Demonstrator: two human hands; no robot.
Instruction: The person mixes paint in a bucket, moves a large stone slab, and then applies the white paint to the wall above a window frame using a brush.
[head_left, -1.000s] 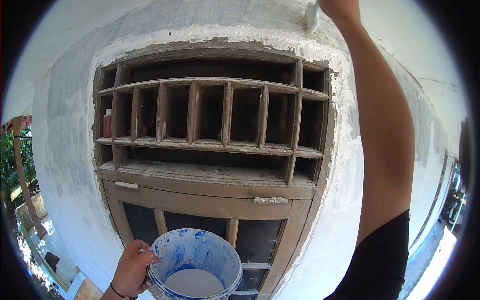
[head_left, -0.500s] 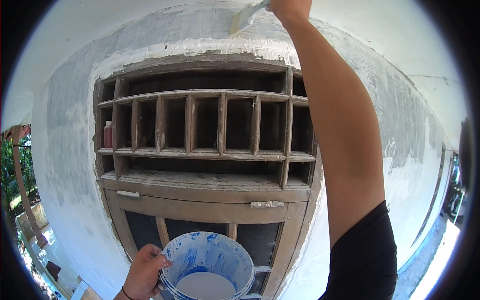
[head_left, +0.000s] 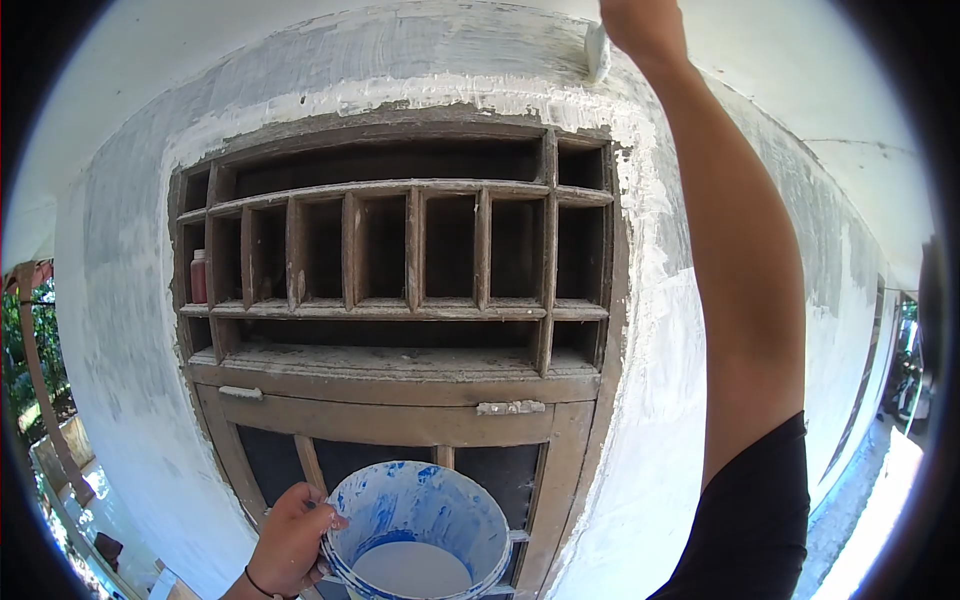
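Observation:
My left hand (head_left: 290, 540) is closed on the rim of a bucket (head_left: 420, 500), at the bottom of the view. White paint (head_left: 410, 570) lies inside, and blue smears coat the inner wall. High up at the top edge, my right hand (head_left: 645, 28) grips a paintbrush (head_left: 597, 52); the fingers are partly cut off by the frame. The bristles touch the wall (head_left: 470, 50) above the wooden frame, where grey patches show through streaky white paint.
A brown wooden frame with open compartments (head_left: 380, 250) is set in the wall, above panels with dark panes (head_left: 490, 480). A small reddish bottle (head_left: 199, 278) stands in a left compartment. The ceiling (head_left: 840, 80) meets the wall closely overhead.
My right hand and the paintbrush have moved right along the wall above the frame. The view has shifted slightly, so the frame sits further left. My left hand still holds the bucket.

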